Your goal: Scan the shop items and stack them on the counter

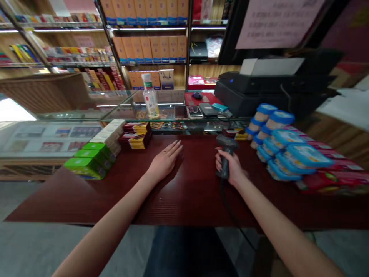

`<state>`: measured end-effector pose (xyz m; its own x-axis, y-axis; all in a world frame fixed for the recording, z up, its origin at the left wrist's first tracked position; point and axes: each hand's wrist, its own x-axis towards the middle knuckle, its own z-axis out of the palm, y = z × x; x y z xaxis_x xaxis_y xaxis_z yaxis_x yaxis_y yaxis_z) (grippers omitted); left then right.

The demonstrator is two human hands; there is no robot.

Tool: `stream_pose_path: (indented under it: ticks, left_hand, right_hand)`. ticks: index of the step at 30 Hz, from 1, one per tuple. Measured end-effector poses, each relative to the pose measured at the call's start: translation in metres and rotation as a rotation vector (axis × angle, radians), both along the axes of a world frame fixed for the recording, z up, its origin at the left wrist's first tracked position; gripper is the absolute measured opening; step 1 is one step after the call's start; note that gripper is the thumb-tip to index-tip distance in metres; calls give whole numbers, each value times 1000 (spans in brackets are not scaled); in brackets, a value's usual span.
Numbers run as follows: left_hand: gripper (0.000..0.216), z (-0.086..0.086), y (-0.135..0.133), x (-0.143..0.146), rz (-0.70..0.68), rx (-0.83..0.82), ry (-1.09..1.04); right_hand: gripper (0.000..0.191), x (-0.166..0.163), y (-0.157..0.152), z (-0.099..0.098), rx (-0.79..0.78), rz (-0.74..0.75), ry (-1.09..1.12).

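Note:
My right hand (234,166) is wrapped round the handle of a dark barcode scanner (226,144), held upright over the brown counter (190,200). From the bottom of its handle a black cable (227,204) runs down past the counter's front edge. My left hand (165,159) lies palm down on the counter with its fingers stretched out, a thin ring on one of them, and it holds nothing. Left of that hand are stacked dark red and yellow packets (135,135). Blue-lidded tubs (288,144) stand to the right of the scanner.
At the left are green boxes (90,159) and white boxes (111,132). A bottle (150,98) and phones (188,112) rest on the glass case behind. Red packages (334,181) lie far right, below black checkout equipment (259,92). Stocked shelves (150,29) line the back.

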<state>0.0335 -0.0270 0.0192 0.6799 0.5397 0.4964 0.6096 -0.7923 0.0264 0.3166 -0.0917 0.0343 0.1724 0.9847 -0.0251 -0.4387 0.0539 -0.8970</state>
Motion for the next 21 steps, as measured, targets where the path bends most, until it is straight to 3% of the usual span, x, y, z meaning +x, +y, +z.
stream_pose_path:
  ticks: [6, 9, 12, 16, 21]
  left_hand:
    - [63, 5, 13, 146, -222, -39, -16]
    - [61, 5, 33, 214, -213, -93, -49]
    - [59, 0, 57, 261, -132, -147, -108]
    - [54, -12, 75, 284, -25, -193, -171]
    - [36, -10, 66, 266, -38, -215, -270]
  right_hand:
    - [36, 59, -12, -8, 45, -243, 7]
    - [36, 67, -10, -12, 45, -276, 57]
    - [35, 67, -7, -12, 28, -282, 90]
    - [34, 67, -5, -12, 19, -283, 114]
    - [37, 64, -6, -12, 18, -267, 106]
